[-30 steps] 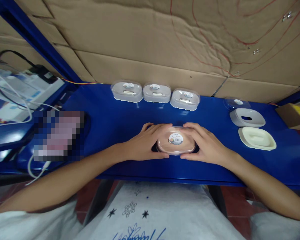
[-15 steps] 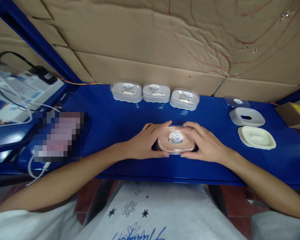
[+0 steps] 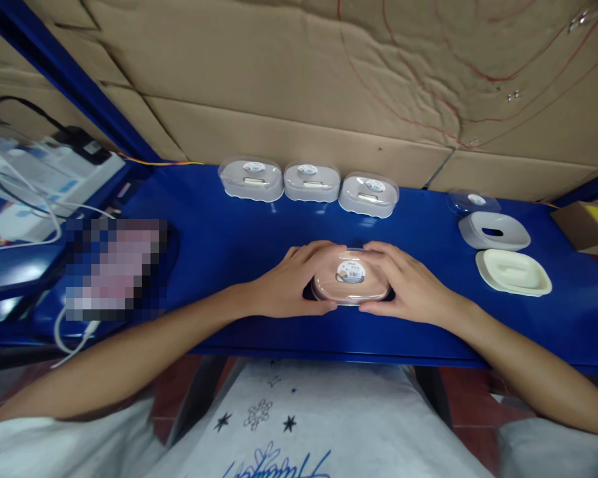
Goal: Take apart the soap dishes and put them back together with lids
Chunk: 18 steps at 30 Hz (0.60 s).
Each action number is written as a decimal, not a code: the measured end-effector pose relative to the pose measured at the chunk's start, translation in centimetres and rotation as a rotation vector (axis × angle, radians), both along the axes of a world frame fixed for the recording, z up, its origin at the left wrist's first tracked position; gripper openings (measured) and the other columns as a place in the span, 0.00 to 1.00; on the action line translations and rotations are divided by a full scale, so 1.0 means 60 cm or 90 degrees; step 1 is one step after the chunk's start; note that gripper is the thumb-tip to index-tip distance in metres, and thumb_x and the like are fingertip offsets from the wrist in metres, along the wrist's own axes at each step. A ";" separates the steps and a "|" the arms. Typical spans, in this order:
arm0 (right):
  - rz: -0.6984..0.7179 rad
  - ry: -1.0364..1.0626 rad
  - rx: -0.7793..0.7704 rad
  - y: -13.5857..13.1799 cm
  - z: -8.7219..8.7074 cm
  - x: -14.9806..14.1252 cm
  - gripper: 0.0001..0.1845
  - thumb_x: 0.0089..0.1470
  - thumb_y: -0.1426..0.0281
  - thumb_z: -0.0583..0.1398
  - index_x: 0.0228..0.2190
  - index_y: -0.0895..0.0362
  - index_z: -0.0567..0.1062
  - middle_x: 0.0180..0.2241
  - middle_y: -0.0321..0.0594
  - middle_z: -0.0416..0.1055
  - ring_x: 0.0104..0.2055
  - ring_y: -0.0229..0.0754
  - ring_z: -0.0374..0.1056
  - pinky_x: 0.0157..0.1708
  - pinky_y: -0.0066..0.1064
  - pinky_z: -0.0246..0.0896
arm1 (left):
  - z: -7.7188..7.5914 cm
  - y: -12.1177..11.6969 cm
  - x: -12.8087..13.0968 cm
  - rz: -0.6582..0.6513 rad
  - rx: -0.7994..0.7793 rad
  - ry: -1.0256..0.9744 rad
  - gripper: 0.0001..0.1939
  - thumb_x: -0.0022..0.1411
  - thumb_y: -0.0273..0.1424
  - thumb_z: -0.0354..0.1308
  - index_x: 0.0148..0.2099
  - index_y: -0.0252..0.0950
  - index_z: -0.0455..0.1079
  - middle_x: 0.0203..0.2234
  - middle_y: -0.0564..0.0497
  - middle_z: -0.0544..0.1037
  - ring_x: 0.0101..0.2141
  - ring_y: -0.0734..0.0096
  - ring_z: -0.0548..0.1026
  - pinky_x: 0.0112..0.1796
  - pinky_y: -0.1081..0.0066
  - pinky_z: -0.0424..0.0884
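A pink oval box [image 3: 329, 281] with a clear lid and a round printed sticker [image 3: 351, 272] rests on the blue table in front of me. My left hand [image 3: 295, 279] is curled round its left end, thumb on the near side and fingers along the far edge. Gripping the opposite end in the same way is my right hand [image 3: 411, 280]. Both palms hide the box's ends. The lid looks seated on the box, though its rim is partly covered by my fingers.
Along the back stand three grey boxes with clear lids [image 3: 252, 179]. To the right are a clear lid [image 3: 471, 202], a grey oval shell with a slot [image 3: 471, 232] and a cream tray [image 3: 515, 272]. A carton [image 3: 578, 226] sits far right; a blurred-out device [image 3: 119, 269] with cables lies left.
My left fingers have settled lower along the box's far edge. The box and my right hand stay nearly in place; the view has shifted slightly.
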State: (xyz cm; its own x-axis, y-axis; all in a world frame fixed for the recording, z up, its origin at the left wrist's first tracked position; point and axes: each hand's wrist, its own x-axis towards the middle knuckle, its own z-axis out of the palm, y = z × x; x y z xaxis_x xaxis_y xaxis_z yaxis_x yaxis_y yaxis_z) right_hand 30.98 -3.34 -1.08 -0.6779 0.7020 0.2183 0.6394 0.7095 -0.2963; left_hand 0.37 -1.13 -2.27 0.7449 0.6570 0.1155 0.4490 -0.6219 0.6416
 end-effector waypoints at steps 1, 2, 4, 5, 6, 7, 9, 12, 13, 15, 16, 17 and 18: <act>0.001 0.000 0.000 0.000 0.000 0.000 0.50 0.60 0.47 0.69 0.73 0.48 0.58 0.68 0.56 0.66 0.69 0.66 0.67 0.63 0.65 0.70 | 0.002 0.000 0.001 0.004 -0.006 -0.001 0.49 0.66 0.49 0.68 0.80 0.48 0.47 0.74 0.38 0.62 0.72 0.39 0.61 0.69 0.41 0.57; 0.002 -0.001 0.000 0.000 -0.001 0.001 0.50 0.60 0.47 0.69 0.73 0.48 0.58 0.68 0.56 0.66 0.70 0.66 0.67 0.63 0.65 0.70 | 0.004 0.000 0.001 0.008 -0.010 -0.001 0.49 0.66 0.49 0.68 0.80 0.48 0.48 0.74 0.39 0.63 0.72 0.40 0.62 0.68 0.41 0.57; 0.002 -0.001 -0.009 0.001 -0.002 0.003 0.50 0.59 0.47 0.70 0.73 0.48 0.58 0.69 0.56 0.65 0.69 0.67 0.67 0.63 0.64 0.70 | 0.006 0.002 0.000 0.009 -0.016 0.004 0.49 0.65 0.52 0.69 0.79 0.48 0.49 0.73 0.39 0.64 0.71 0.40 0.63 0.67 0.42 0.58; 0.004 -0.003 -0.016 0.001 -0.003 0.005 0.51 0.59 0.47 0.70 0.73 0.48 0.58 0.70 0.57 0.64 0.69 0.67 0.67 0.63 0.64 0.70 | 0.007 0.004 0.000 0.008 -0.017 0.007 0.50 0.65 0.53 0.69 0.79 0.48 0.50 0.73 0.40 0.65 0.70 0.40 0.64 0.67 0.42 0.59; 0.007 -0.006 -0.024 0.002 -0.004 0.007 0.51 0.59 0.47 0.70 0.73 0.49 0.57 0.70 0.57 0.63 0.69 0.67 0.67 0.63 0.64 0.70 | 0.007 0.005 -0.001 0.007 -0.016 0.008 0.50 0.64 0.54 0.70 0.78 0.48 0.51 0.73 0.40 0.65 0.70 0.40 0.65 0.67 0.43 0.60; 0.012 -0.010 -0.031 0.003 -0.005 0.009 0.51 0.59 0.48 0.70 0.73 0.49 0.56 0.71 0.57 0.62 0.69 0.67 0.67 0.63 0.64 0.71 | 0.007 0.007 -0.002 0.005 -0.014 0.009 0.50 0.64 0.55 0.70 0.78 0.47 0.52 0.73 0.40 0.66 0.69 0.40 0.65 0.66 0.43 0.60; 0.024 -0.014 -0.043 0.006 -0.007 0.014 0.51 0.60 0.48 0.69 0.74 0.49 0.55 0.72 0.58 0.61 0.70 0.67 0.66 0.64 0.64 0.70 | 0.005 0.008 -0.003 0.005 -0.007 0.007 0.50 0.64 0.55 0.69 0.78 0.46 0.52 0.73 0.39 0.66 0.69 0.40 0.65 0.66 0.44 0.60; 0.036 -0.006 -0.057 0.009 -0.008 0.020 0.51 0.62 0.49 0.69 0.75 0.47 0.53 0.73 0.57 0.59 0.72 0.66 0.64 0.65 0.65 0.68 | 0.000 0.007 -0.002 0.007 0.004 0.002 0.50 0.65 0.56 0.68 0.78 0.45 0.52 0.73 0.38 0.65 0.70 0.40 0.65 0.67 0.44 0.60; 0.036 -0.004 -0.063 0.009 -0.007 0.021 0.51 0.62 0.49 0.69 0.75 0.46 0.52 0.73 0.57 0.59 0.72 0.66 0.64 0.65 0.65 0.68 | -0.002 0.007 -0.002 0.008 0.007 0.001 0.50 0.65 0.57 0.68 0.79 0.45 0.52 0.73 0.38 0.65 0.70 0.40 0.64 0.67 0.44 0.59; 0.033 -0.006 -0.073 0.009 -0.004 0.022 0.51 0.63 0.49 0.68 0.75 0.44 0.51 0.74 0.56 0.58 0.73 0.65 0.64 0.65 0.65 0.68 | -0.004 0.006 -0.001 0.007 0.013 0.002 0.51 0.66 0.58 0.67 0.79 0.45 0.51 0.74 0.37 0.64 0.70 0.39 0.64 0.67 0.44 0.59; 0.032 -0.009 -0.074 0.008 -0.002 0.022 0.51 0.63 0.49 0.68 0.76 0.44 0.50 0.74 0.55 0.58 0.73 0.65 0.64 0.65 0.65 0.68 | -0.005 0.006 -0.001 0.004 0.016 0.004 0.51 0.66 0.59 0.67 0.80 0.45 0.50 0.74 0.37 0.64 0.71 0.39 0.63 0.67 0.44 0.59; 0.032 -0.013 -0.075 0.007 0.000 0.021 0.51 0.64 0.48 0.67 0.76 0.44 0.50 0.74 0.55 0.58 0.73 0.65 0.63 0.65 0.65 0.68 | -0.006 0.006 -0.001 0.002 0.020 0.007 0.52 0.66 0.59 0.67 0.80 0.45 0.50 0.74 0.37 0.64 0.71 0.38 0.63 0.67 0.44 0.59; 0.032 -0.017 -0.075 0.007 0.001 0.021 0.50 0.64 0.49 0.67 0.76 0.44 0.50 0.74 0.56 0.58 0.73 0.65 0.63 0.66 0.65 0.68 | -0.007 0.006 -0.002 -0.001 0.024 0.009 0.52 0.66 0.59 0.67 0.80 0.45 0.49 0.74 0.37 0.64 0.71 0.38 0.63 0.67 0.44 0.59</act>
